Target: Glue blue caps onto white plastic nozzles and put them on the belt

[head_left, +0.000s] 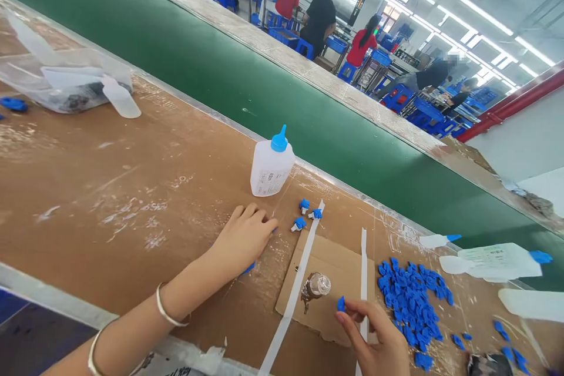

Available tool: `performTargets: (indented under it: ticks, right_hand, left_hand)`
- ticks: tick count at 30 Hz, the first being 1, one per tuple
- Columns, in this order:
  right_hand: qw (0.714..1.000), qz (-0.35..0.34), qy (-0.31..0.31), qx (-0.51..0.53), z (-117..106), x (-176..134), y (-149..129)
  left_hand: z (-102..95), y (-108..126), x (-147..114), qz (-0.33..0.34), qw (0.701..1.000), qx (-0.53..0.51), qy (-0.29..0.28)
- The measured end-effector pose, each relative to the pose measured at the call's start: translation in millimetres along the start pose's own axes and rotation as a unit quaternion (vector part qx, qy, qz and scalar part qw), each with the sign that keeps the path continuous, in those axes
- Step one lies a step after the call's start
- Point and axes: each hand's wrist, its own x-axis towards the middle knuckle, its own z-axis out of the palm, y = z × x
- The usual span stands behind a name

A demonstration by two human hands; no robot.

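Observation:
Between the thumb and fingertips of my right hand [374, 332] is a small blue plastic piece [341, 304], held over a cardboard sheet [335, 258]. A small clear-topped round cup [321, 285], with a dark brown smear beside it, sits on that sheet. My left hand [247, 235] rests palm down on the brown table with curled fingers; its fingertips are mostly hidden. Bits of blue [249, 268] show at its edges. Right of it lie several blue pieces with pale stems [299, 223]. Behind it stands a white bottle [271, 173] with a blue nozzle.
A heap of blue pieces [409, 299] lies to the right, near lying bottles [497, 261]. White tape strips [288, 311] cross the cardboard. A clear plastic tub [66, 91] sits far left. Beyond the table runs a green conveyor belt [198, 64]; people work in the background.

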Motion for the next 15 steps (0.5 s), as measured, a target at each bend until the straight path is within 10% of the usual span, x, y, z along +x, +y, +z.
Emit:
performTargets:
  ticks: [15]
  right_hand:
    - [0.992,0.077,-0.071,-0.072,12,27,-28]
  left_hand:
    - [5.8,32,-8,0.046,0.997,-0.058,0.027]
